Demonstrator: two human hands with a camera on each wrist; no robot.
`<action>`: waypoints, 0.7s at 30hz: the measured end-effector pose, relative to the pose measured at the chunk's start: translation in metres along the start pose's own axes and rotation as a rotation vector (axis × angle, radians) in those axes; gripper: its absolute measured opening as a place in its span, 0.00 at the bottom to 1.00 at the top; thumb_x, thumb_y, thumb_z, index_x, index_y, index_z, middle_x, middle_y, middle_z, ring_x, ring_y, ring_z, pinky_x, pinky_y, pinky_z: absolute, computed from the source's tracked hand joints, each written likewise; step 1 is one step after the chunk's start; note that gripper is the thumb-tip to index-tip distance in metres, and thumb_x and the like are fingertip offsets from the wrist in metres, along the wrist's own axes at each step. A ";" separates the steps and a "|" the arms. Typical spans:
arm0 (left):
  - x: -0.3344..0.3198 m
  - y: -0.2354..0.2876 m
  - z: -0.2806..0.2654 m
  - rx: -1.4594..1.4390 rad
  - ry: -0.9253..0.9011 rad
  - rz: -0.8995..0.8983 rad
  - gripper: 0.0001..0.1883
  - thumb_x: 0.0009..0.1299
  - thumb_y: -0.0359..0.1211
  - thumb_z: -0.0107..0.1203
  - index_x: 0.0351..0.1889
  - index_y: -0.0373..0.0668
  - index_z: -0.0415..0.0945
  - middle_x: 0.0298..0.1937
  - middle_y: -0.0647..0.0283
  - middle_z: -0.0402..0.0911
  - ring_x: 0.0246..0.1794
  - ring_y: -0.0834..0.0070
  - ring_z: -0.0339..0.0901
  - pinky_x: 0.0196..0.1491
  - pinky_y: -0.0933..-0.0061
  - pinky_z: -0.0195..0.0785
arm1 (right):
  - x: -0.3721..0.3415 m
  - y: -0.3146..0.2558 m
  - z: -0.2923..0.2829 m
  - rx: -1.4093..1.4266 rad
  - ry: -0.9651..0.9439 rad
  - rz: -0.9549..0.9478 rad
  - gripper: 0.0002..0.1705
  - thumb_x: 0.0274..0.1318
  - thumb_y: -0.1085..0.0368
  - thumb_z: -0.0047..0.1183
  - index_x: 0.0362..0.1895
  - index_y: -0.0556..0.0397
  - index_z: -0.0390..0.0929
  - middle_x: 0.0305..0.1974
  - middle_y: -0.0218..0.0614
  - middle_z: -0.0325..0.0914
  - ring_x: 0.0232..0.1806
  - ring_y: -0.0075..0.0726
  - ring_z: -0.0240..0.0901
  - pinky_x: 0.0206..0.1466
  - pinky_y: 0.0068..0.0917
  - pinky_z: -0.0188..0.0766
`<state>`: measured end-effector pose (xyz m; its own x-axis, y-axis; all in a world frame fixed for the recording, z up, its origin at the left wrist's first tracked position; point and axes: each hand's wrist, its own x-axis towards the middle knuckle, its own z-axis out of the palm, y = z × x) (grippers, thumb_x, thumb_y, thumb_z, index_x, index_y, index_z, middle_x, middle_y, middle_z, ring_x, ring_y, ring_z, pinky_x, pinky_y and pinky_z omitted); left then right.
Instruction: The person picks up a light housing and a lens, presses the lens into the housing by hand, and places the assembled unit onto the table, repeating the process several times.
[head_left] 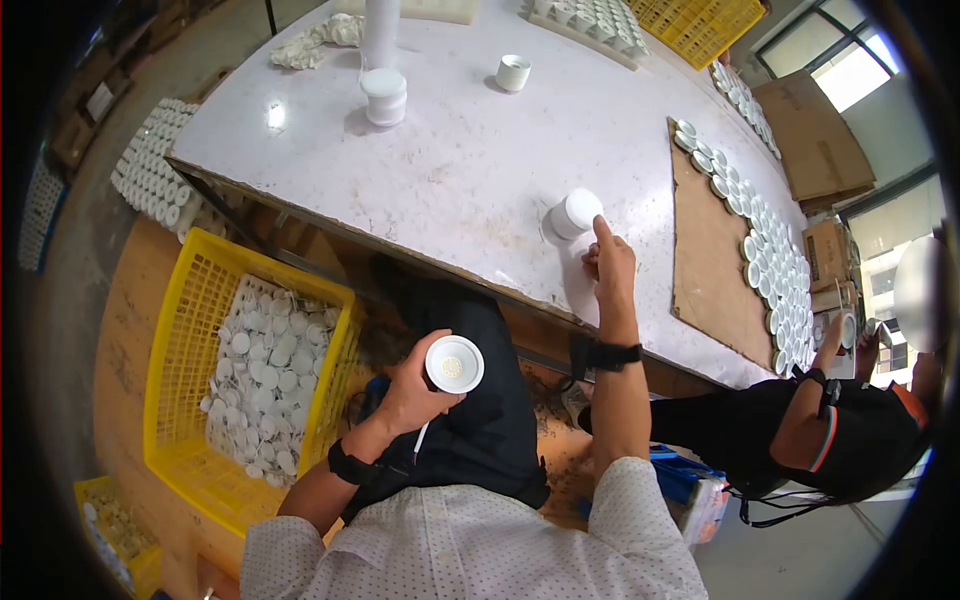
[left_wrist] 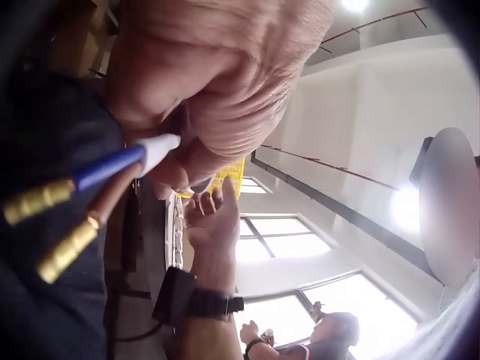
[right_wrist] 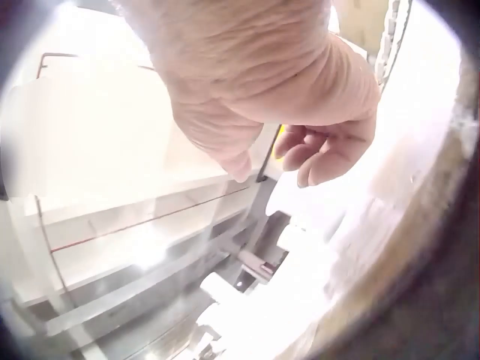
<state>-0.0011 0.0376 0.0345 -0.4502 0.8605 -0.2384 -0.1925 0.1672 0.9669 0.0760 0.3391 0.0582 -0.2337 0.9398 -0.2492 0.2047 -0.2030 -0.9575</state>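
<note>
In the head view my left hand (head_left: 410, 392) grips a round white LED downlight (head_left: 462, 366) over my lap, its face up and yellowish chips at the centre. A white cable (head_left: 421, 440) hangs from it. The left wrist view shows the cable's blue wire (left_wrist: 109, 166) and brown wire (left_wrist: 114, 193), both with gold-coloured metal ends. Out over the table, my right hand (head_left: 614, 268) is beside a white cylinder (head_left: 577, 212), a fingertip right at its top edge. Loosely bent fingers (right_wrist: 330, 154) show in the right wrist view, with nothing held between them and the thumb.
Another stacked white cylinder (head_left: 384, 97) and a small white cup-shaped part (head_left: 514, 73) stand farther back on the table (head_left: 450, 180). Many white rings lie on cardboard (head_left: 705, 270) at right. A yellow crate (head_left: 170, 385) of white discs sits left of my legs. Another person (head_left: 850, 430) works at right.
</note>
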 end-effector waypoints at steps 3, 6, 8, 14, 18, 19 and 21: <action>0.001 -0.016 0.001 0.007 0.013 0.077 0.38 0.48 0.18 0.60 0.59 0.41 0.57 0.45 0.60 0.72 0.35 0.78 0.73 0.30 0.79 0.71 | 0.008 -0.006 0.007 -0.024 -0.009 0.046 0.22 0.48 0.52 0.56 0.20 0.57 0.68 0.16 0.31 0.65 0.16 0.25 0.64 0.17 0.19 0.60; -0.002 -0.019 0.001 -0.030 0.028 0.058 0.38 0.48 0.18 0.60 0.59 0.41 0.57 0.45 0.60 0.71 0.35 0.77 0.73 0.29 0.79 0.71 | 0.014 -0.002 0.007 0.026 -0.067 0.036 0.20 0.49 0.52 0.55 0.23 0.56 0.69 0.17 0.29 0.64 0.17 0.23 0.61 0.17 0.18 0.58; -0.003 -0.019 0.000 -0.043 0.032 0.023 0.38 0.48 0.17 0.60 0.59 0.41 0.57 0.45 0.60 0.71 0.35 0.77 0.73 0.30 0.79 0.71 | 0.014 0.000 0.004 0.036 -0.065 0.033 0.19 0.50 0.53 0.54 0.22 0.56 0.69 0.17 0.30 0.65 0.16 0.24 0.62 0.17 0.18 0.60; -0.004 -0.018 0.000 -0.060 0.039 0.067 0.38 0.49 0.16 0.58 0.60 0.42 0.57 0.43 0.60 0.74 0.31 0.78 0.74 0.26 0.80 0.70 | -0.011 0.011 -0.015 0.185 -0.112 -0.012 0.14 0.55 0.58 0.50 0.27 0.55 0.69 0.21 0.31 0.69 0.23 0.26 0.71 0.21 0.15 0.63; 0.002 -0.013 0.003 -0.083 0.024 0.068 0.37 0.50 0.16 0.57 0.60 0.41 0.56 0.42 0.59 0.74 0.31 0.77 0.75 0.24 0.81 0.69 | -0.055 0.019 -0.020 0.331 -0.312 0.021 0.09 0.59 0.62 0.45 0.30 0.53 0.68 0.24 0.30 0.70 0.35 0.33 0.77 0.25 0.14 0.67; 0.004 -0.013 0.003 -0.098 0.013 0.076 0.36 0.51 0.16 0.56 0.60 0.41 0.55 0.42 0.59 0.74 0.32 0.77 0.76 0.24 0.81 0.69 | -0.066 0.022 -0.019 0.365 -0.355 0.065 0.08 0.60 0.64 0.44 0.34 0.57 0.69 0.28 0.34 0.74 0.38 0.35 0.77 0.27 0.15 0.70; 0.009 -0.009 0.003 -0.097 -0.004 0.040 0.35 0.52 0.16 0.55 0.60 0.40 0.55 0.42 0.59 0.74 0.33 0.77 0.76 0.23 0.82 0.68 | -0.082 0.028 -0.015 0.377 -0.390 0.097 0.09 0.60 0.65 0.43 0.37 0.59 0.70 0.32 0.37 0.75 0.38 0.35 0.77 0.28 0.15 0.71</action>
<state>-0.0006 0.0458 0.0238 -0.4557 0.8676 -0.1992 -0.2584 0.0853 0.9623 0.1155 0.2603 0.0541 -0.5801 0.7553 -0.3051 -0.0954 -0.4349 -0.8954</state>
